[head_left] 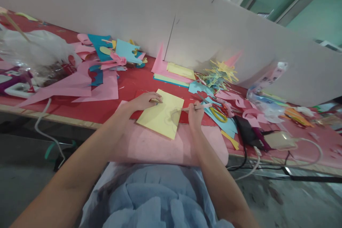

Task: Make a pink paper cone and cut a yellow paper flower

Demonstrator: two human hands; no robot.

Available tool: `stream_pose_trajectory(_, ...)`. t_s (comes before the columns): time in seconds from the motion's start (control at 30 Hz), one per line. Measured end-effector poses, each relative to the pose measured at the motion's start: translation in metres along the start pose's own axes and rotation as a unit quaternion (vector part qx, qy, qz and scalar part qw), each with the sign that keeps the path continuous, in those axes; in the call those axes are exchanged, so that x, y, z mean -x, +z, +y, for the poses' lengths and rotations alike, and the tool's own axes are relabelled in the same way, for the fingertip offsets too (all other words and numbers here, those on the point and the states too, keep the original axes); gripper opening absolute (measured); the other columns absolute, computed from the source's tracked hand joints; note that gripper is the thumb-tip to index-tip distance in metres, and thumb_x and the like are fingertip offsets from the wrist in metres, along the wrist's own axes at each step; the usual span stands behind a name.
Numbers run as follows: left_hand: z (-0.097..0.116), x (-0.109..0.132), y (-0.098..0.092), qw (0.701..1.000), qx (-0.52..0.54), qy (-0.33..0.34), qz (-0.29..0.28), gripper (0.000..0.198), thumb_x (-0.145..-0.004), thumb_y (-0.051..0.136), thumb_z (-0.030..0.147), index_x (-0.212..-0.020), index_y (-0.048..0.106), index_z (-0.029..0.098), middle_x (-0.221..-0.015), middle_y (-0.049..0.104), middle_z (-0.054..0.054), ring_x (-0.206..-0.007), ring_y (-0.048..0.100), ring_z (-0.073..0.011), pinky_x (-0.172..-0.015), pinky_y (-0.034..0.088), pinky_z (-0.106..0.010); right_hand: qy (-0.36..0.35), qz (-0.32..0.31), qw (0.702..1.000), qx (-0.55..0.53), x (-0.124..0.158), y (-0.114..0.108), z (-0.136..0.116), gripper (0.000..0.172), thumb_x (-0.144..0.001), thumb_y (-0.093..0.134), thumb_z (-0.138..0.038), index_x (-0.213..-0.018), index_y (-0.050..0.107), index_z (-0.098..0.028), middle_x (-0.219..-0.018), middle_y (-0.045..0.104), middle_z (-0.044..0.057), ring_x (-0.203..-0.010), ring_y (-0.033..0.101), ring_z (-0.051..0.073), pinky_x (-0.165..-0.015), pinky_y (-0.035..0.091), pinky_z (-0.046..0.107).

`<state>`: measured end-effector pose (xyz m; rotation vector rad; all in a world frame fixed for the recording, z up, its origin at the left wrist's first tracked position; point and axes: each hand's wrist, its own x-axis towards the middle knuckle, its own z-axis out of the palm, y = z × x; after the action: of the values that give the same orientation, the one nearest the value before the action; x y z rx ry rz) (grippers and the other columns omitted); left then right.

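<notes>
A sheet of yellow paper [157, 114] lies tilted in front of me, partly over a pink padded surface [157, 146] at the table's edge. Faint grey curved lines show on its right half. My left hand [145, 101] rests on the sheet's upper left edge, fingers bent and apart, holding nothing. Between the fingers of my right hand [196, 113] is a slim pale pencil [185, 108], its tip pointing left over the sheet's right edge by the lines. Whether the tip touches the paper I cannot tell.
Scissors with red and yellow handles [219, 112] lie on blue paper right of my right hand. Pink and blue paper scraps [104, 74] and a plastic bag [40, 50] are at left. Stacked paper [181, 73] sits by the white partition [219, 32]. Cables and a white charger [280, 140] lie right.
</notes>
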<state>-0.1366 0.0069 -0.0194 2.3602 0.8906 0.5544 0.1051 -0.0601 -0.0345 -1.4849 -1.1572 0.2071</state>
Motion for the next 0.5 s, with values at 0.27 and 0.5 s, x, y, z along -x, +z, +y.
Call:
stream_pose_trajectory(0.27,0.0009,0.0002,-0.0004,1.000,0.002,0.004,0.003,0.028,-0.082,0.045,0.027,-0.102,0.063,0.021,-0.124,0.053,-0.005,-0.115,0.048,-0.0178,-0.098,0.034,-0.031,0.021,-0.013,0.999,-0.033,0.0006,-0.0003,-0.0009,0.025,-0.070,0.044,-0.026,-0.056,0.022,-0.024,-0.050,0.024,-0.007,-0.049,0.031,0.010,-0.045,0.037,0.022)
stream_pose_trajectory(0.5,-0.0007,-0.0002,0.0005,1.000,0.005,0.008,0.003,0.028,-0.081,0.045,0.027,-0.102,0.063,0.019,-0.125,0.053,-0.006,-0.115,0.048,-0.0190,-0.099,0.033,-0.032,0.057,0.003,0.995,-0.083,0.0006,0.0002,-0.0007,0.027,-0.068,0.049,-0.024,-0.056,0.025,-0.024,-0.047,0.027,-0.008,-0.045,0.036,0.009,-0.046,0.042,0.022)
